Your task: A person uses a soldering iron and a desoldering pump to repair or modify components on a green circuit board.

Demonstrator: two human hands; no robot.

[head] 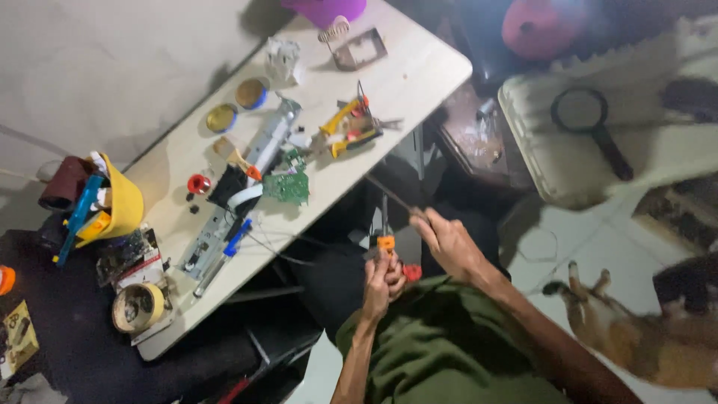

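The small orange tool (386, 242) is in front of the person's body, beside the table (419, 67). The left hand (382, 280) is clenched around it. The right hand (447, 241) grasps a thin dark rod (389, 192).

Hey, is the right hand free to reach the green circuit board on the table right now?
Probably not right away: the right hand is gripping a thin rod, though the green circuit board lies uncovered near the table edge.
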